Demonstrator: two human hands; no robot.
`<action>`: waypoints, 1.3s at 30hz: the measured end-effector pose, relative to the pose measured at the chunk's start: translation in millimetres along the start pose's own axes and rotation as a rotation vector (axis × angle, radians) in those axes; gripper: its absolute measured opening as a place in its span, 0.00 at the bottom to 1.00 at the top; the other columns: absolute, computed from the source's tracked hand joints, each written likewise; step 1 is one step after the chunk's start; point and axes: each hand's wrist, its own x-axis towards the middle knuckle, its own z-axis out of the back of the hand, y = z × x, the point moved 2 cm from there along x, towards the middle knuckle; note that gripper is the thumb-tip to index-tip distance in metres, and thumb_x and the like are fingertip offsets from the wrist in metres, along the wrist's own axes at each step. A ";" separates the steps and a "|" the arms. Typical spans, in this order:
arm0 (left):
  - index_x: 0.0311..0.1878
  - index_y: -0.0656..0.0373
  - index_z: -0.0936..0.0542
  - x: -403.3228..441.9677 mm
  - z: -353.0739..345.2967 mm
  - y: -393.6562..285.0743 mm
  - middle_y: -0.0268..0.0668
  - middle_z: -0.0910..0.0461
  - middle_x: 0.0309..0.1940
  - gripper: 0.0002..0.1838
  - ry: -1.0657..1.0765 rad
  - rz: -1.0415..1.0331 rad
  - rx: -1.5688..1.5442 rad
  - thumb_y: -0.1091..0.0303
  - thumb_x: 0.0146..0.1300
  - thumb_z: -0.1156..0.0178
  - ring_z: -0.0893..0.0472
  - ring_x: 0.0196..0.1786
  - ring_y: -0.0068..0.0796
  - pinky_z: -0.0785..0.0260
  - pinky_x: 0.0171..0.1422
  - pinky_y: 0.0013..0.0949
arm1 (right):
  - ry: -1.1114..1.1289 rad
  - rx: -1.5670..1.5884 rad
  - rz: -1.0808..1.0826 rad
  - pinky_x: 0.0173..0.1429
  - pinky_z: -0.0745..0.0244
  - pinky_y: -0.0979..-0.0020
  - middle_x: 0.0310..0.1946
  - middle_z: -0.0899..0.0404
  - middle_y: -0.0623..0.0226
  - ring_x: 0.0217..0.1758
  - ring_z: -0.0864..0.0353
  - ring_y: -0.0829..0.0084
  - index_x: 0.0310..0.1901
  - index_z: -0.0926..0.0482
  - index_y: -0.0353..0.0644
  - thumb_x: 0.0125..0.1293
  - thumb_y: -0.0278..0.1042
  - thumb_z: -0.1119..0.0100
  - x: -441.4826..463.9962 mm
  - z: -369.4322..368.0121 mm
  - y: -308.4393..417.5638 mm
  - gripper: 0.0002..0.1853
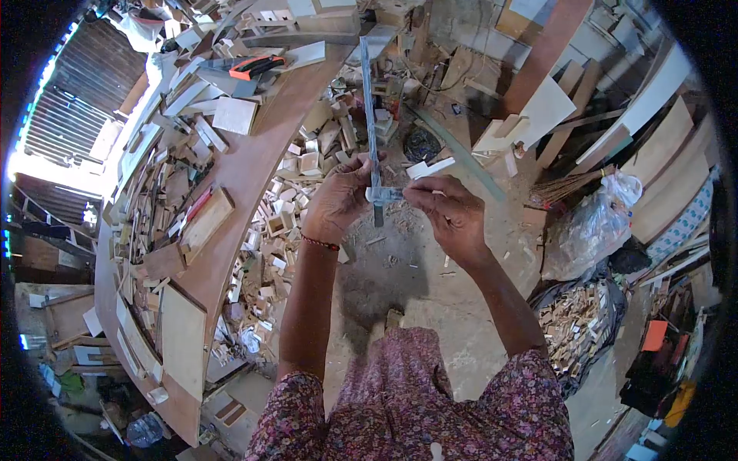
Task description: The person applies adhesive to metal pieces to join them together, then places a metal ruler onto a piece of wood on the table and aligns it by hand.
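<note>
Two hands hold one squaring tool between them: left hand (338, 201) closed on the long blade (370, 115), right hand (453, 215) pinching the crosspiece (389, 195) just below. Uneven pull could slide or skew the crosspiece, its fastening being apparently small and indistinct.

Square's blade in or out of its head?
In: the blade runs through the head, with a short end showing below it.
</note>
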 end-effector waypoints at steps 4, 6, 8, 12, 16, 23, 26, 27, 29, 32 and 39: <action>0.43 0.66 0.28 -4.1 -1.2 3.6 0.33 0.26 0.32 0.11 -0.143 -0.013 0.040 0.71 0.60 0.52 0.27 0.30 0.20 0.32 0.36 0.23 | -0.010 -0.050 -0.010 0.39 0.27 0.75 0.33 0.24 0.65 0.37 0.25 0.71 0.33 0.21 0.39 0.48 0.15 0.46 6.7 -7.4 -14.1 0.11; 0.43 0.66 0.28 -2.3 6.9 4.7 0.33 0.26 0.33 0.11 -0.131 -0.023 0.040 0.70 0.59 0.51 0.27 0.31 0.20 0.32 0.37 0.23 | 0.013 -0.070 -0.005 0.39 0.27 0.75 0.33 0.24 0.65 0.37 0.25 0.72 0.33 0.21 0.39 0.48 0.15 0.45 5.5 -11.8 -17.1 0.11; 0.43 0.65 0.28 0.3 14.0 3.4 0.33 0.26 0.34 0.11 -0.113 -0.029 0.044 0.70 0.59 0.51 0.27 0.31 0.20 0.32 0.38 0.24 | 0.031 -0.094 0.000 0.39 0.27 0.75 0.33 0.24 0.65 0.37 0.25 0.73 0.33 0.21 0.39 0.48 0.16 0.45 3.7 -13.8 -16.1 0.11; 0.43 0.64 0.28 5.1 20.0 2.4 0.31 0.26 0.32 0.11 -0.074 -0.010 0.044 0.70 0.59 0.50 0.27 0.32 0.20 0.32 0.39 0.24 | 0.038 -0.014 0.005 0.42 0.29 0.73 0.34 0.24 0.67 0.38 0.26 0.70 0.33 0.21 0.42 0.44 0.15 0.46 1.7 -14.6 -23.0 0.14; 0.43 0.64 0.28 12.3 29.9 5.1 0.30 0.27 0.30 0.10 -0.095 0.013 0.046 0.70 0.59 0.51 0.27 0.32 0.21 0.32 0.39 0.25 | -0.008 -0.016 -0.012 0.38 0.27 0.73 0.33 0.25 0.65 0.36 0.25 0.69 0.32 0.21 0.42 0.43 0.14 0.44 8.3 -18.6 -33.3 0.13; 0.39 0.62 0.27 13.5 39.9 1.8 0.29 0.27 0.28 0.07 -0.037 0.009 0.018 0.71 0.59 0.51 0.27 0.31 0.21 0.32 0.39 0.24 | 0.091 -0.189 0.117 0.39 0.29 0.74 0.34 0.25 0.66 0.37 0.27 0.71 0.33 0.21 0.41 0.42 0.14 0.43 17.8 -26.1 -25.3 0.14; 0.37 0.62 0.28 17.6 41.7 1.5 0.29 0.27 0.28 0.06 -0.102 0.012 0.057 0.71 0.59 0.51 0.27 0.32 0.21 0.31 0.39 0.25 | 0.055 -0.154 0.064 0.39 0.30 0.74 0.34 0.25 0.66 0.37 0.27 0.70 0.33 0.21 0.41 0.42 0.14 0.43 14.7 -29.5 -34.8 0.14; 0.38 0.62 0.28 18.0 44.6 1.2 0.29 0.27 0.28 0.06 -0.103 0.016 0.044 0.71 0.59 0.51 0.26 0.32 0.21 0.31 0.39 0.25 | 0.048 -0.124 0.100 0.41 0.32 0.72 0.34 0.25 0.67 0.37 0.28 0.69 0.34 0.22 0.42 0.42 0.16 0.45 11.0 -30.9 -33.1 0.15; 0.38 0.61 0.28 15.9 52.4 5.4 0.30 0.27 0.28 0.06 -0.107 0.022 0.025 0.72 0.59 0.51 0.26 0.32 0.21 0.31 0.39 0.25 | 0.047 -0.093 0.133 0.44 0.34 0.71 0.35 0.25 0.69 0.37 0.28 0.68 0.36 0.22 0.44 0.43 0.19 0.47 5.4 -31.5 -32.8 0.16; 0.37 0.61 0.27 9.7 50.6 3.8 0.30 0.27 0.28 0.06 -0.052 -0.007 0.077 0.72 0.58 0.50 0.26 0.32 0.21 0.31 0.39 0.25 | 0.084 -0.123 0.095 0.43 0.33 0.71 0.35 0.25 0.67 0.36 0.28 0.67 0.36 0.22 0.44 0.42 0.17 0.47 9.0 -30.8 -32.6 0.17; 0.39 0.61 0.27 -16.6 15.9 -22.9 0.29 0.26 0.28 0.07 -0.101 -0.039 0.029 0.71 0.58 0.50 0.27 0.31 0.20 0.35 0.37 0.25 | 0.002 -0.125 0.217 0.40 0.33 0.71 0.33 0.24 0.67 0.35 0.27 0.69 0.33 0.20 0.44 0.41 0.19 0.44 0.7 -27.1 28.3 0.14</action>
